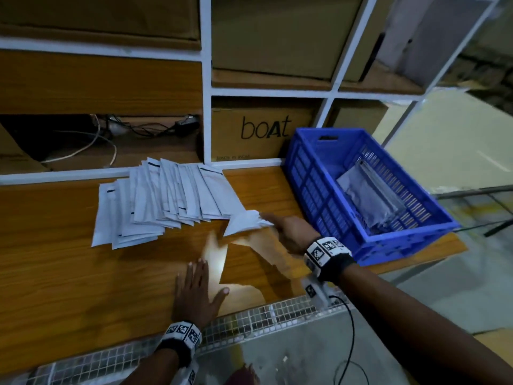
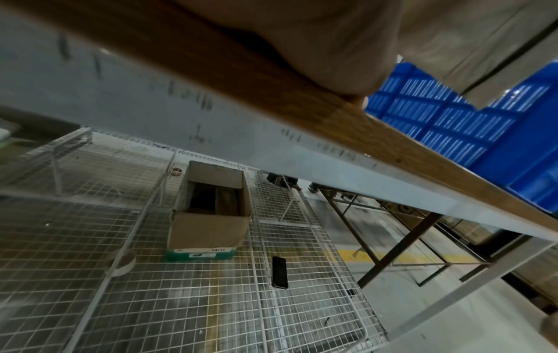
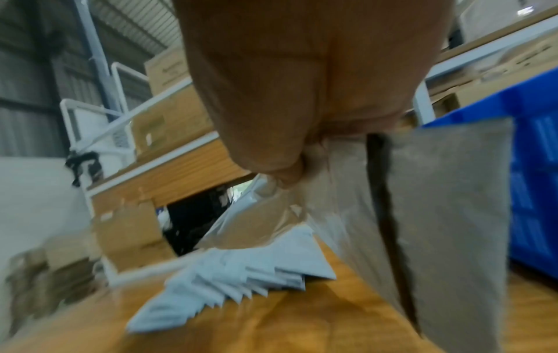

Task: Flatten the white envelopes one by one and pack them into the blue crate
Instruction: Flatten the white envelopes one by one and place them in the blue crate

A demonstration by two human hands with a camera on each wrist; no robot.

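In the crate point(image 1: 369, 240) a few envelopes are lying; right hand point(image 1: 291, 232) is pinching another envelope point(image 1: 247, 222), left hand point(image 1: 197, 295) flat, pile point(image 1: 155, 201) waiting.

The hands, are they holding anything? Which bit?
The right hand pinches one white envelope by its top end, so it hangs down above the table. The left hand holds nothing; it lies flat on the table.
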